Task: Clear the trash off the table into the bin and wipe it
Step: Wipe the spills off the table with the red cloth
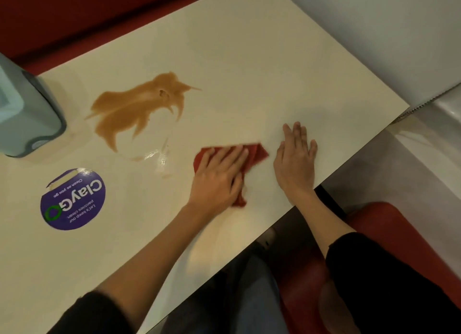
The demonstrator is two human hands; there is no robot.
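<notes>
A grey-blue container (27, 109) stands at the far left edge of the table (249, 72); whether it is the bin I cannot tell. Just right of it spreads a brown spill (134, 111), its long axis slanting from the near left up to the far right and ending in thin streaks. In front of the spill a round purple sticker (73, 199) lies flat, and a thin wet smear (159, 156) glistens between the spill and the cloth.

Further right, the left hand (219, 176) lies flat on a red cloth (257, 151), fingers straight and pressing it to the tabletop rather than gripping it. The cloth sticks out past the fingertips and under the wrist. The right hand (295, 159) rests beside it, palm down with fingers spread and nothing in it, near the table's right edge.

No loose trash is visible, so the wiping looks like the step in hand. The spill lies to the left of the cloth and farther away, well apart from it. The left hand is the nearer one, so the next stroke probably needs to sweep left and away.
</notes>
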